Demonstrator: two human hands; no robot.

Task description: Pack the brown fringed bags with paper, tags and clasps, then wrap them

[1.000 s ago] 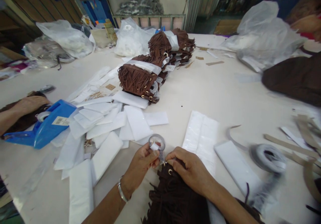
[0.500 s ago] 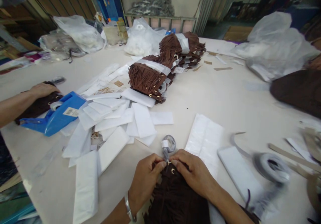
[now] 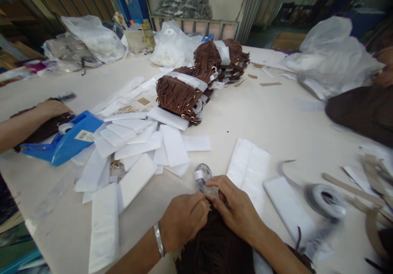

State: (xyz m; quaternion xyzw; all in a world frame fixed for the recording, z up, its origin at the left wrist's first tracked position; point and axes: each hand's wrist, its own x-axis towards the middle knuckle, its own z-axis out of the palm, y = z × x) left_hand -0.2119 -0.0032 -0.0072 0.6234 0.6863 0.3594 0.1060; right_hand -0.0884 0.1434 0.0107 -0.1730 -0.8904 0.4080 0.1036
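A brown fringed bag [image 3: 221, 241] lies at the front edge of the table, close to me. My left hand [image 3: 186, 214], with a silver bangle at the wrist, is closed in a pinch at the bag's top edge. Opposite it, my right hand [image 3: 238, 204] is closed with thumb and fingers at the same spot. Just beyond the fingertips lies a plastic-wrapped ring [image 3: 203, 171] with a white label around it. My fingers hide how the ring joins the bag, and they cover the bag's gold eyelets.
Folded white sheets [image 3: 138, 167] are heaped left of centre beside a blue tape dispenser [image 3: 75, 137], where another person's hand [image 3: 52, 108] rests on brown material. Several fringed bundles [image 3: 179, 91] are stacked at mid-table. Grey tape rolls [image 3: 327, 200] and brown strips lie right.
My left hand has turned and closed over the bag's top edge, covering the eyelets. My right fingers have lifted toward the wrapped ring. The view has shifted slightly.
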